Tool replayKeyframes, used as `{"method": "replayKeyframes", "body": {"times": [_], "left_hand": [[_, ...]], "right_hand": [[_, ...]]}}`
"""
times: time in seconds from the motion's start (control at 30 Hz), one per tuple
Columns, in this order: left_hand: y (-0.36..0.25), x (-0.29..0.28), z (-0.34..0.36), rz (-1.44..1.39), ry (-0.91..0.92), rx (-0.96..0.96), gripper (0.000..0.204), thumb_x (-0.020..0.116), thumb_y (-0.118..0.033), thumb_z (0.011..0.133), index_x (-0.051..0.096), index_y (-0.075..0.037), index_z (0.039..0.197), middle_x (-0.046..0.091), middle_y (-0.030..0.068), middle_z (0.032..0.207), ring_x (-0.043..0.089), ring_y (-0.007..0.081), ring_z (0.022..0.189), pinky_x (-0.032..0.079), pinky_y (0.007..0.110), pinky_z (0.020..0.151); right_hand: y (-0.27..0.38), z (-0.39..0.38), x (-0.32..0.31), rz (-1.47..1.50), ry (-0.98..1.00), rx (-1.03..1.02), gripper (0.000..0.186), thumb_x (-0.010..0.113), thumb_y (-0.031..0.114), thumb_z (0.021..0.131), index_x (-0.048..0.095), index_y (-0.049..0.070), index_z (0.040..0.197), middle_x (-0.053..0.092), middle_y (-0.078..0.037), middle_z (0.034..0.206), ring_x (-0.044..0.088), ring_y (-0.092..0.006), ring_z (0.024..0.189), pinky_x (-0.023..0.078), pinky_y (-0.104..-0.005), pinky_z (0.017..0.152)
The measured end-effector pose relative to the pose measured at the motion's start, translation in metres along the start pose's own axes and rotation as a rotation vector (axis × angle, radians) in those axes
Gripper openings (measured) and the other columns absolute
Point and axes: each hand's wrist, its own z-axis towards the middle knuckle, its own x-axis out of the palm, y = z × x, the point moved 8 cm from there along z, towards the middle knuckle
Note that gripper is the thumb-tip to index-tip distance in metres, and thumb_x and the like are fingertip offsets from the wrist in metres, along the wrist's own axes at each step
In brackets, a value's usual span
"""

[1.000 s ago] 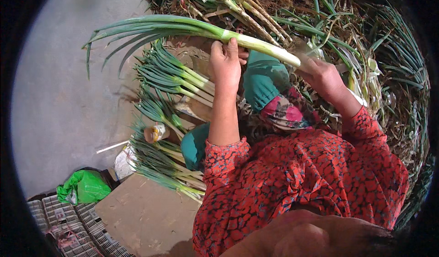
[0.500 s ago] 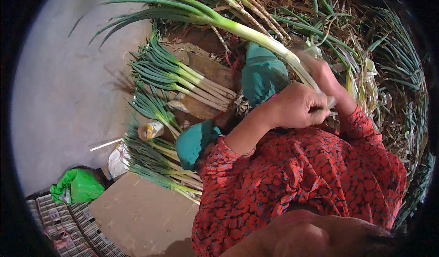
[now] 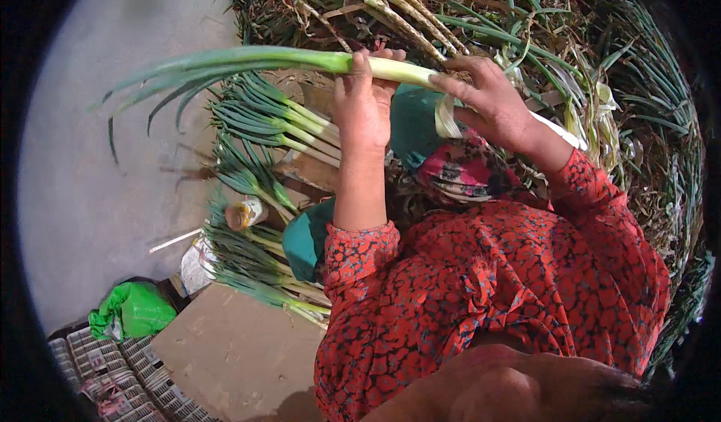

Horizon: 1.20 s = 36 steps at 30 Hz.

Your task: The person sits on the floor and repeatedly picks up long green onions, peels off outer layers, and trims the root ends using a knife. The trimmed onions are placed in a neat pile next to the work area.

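Observation:
A long green onion (image 3: pixel 405 72) lies across both my hands, its green leaves trailing off to the left. My left hand (image 3: pixel 364 106) is wrapped round it where the leaves meet the pale stalk, thumb on top. Farther down the stalk, my right hand (image 3: pixel 488 102) closes on it with thumb and fingers. A loose strip of pale outer skin (image 3: pixel 447 117) hangs below the right fingers. A white end shows past the right wrist. Beneath the hands are my knees in teal covers (image 3: pixel 413 125).
Bundles of green onions (image 3: pixel 278 114) rest on a board to the left, with more onions (image 3: pixel 278 264) lower down. Onions and peeled scraps (image 3: pixel 601 114) heap up at the right. Lower left are a cardboard sheet (image 3: pixel 240 347), a green bag (image 3: pixel 135 309) and plastic crates (image 3: pixel 120 377).
My left hand has moved up and left along the onion to the leaf base. The onion has swung lower and nearer level. A strip of skin now hangs loose by my right hand.

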Motion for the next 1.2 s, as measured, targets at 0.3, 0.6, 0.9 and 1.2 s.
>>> {"method": "replayKeyframes", "body": {"times": [0.3, 0.6, 0.9, 1.2], "left_hand": [[-0.083, -0.037, 0.035, -0.011, -0.100, 0.178, 0.024, 0.047, -0.023, 0.086, 0.041, 0.000, 0.089, 0.052, 0.0165, 0.089, 0.053, 0.0346, 0.091, 0.041, 0.053, 0.086], [-0.135, -0.121, 0.023, 0.071, -0.405, 0.354, 0.031, 0.041, -0.022, 0.089, 0.034, 0.004, 0.106, 0.051, 0.0155, 0.090, 0.056, 0.0293, 0.087, 0.048, 0.044, 0.080], [-0.087, -0.096, 0.022, -0.146, -0.284, 0.296, 0.031, 0.048, -0.023, 0.087, 0.037, -0.002, 0.107, 0.055, 0.0142, 0.088, 0.059, 0.0260, 0.075, 0.049, 0.038, 0.066], [-0.092, -0.143, 0.018, -0.362, -0.427, 0.124, 0.040, 0.056, -0.045, 0.077, 0.042, -0.008, 0.073, 0.044, 0.0024, 0.062, 0.044, 0.0167, 0.060, 0.042, 0.037, 0.068]], "right_hand": [[-0.013, 0.005, -0.010, -0.242, 0.056, -0.134, 0.025, 0.050, 0.013, 0.063, 0.055, 0.006, 0.087, 0.052, -0.007, 0.096, 0.045, -0.0264, 0.092, 0.032, -0.0406, 0.084], [-0.280, -0.216, -0.049, -0.673, 0.795, 0.952, 0.031, 0.046, 0.010, 0.077, 0.048, 0.002, 0.107, 0.045, -0.020, 0.113, 0.046, -0.0368, 0.102, 0.040, -0.0433, 0.082], [0.075, 0.099, 0.064, -0.308, 0.030, -0.166, 0.055, 0.063, 0.015, 0.067, 0.041, 0.004, 0.115, 0.047, -0.016, 0.110, 0.043, -0.0312, 0.105, 0.030, -0.0406, 0.093], [0.054, 0.120, 0.153, -0.135, 0.287, -0.060, 0.022, 0.051, 0.020, 0.077, 0.041, 0.007, 0.091, 0.055, -0.015, 0.076, 0.057, -0.0327, 0.070, 0.045, -0.0434, 0.059]]}}
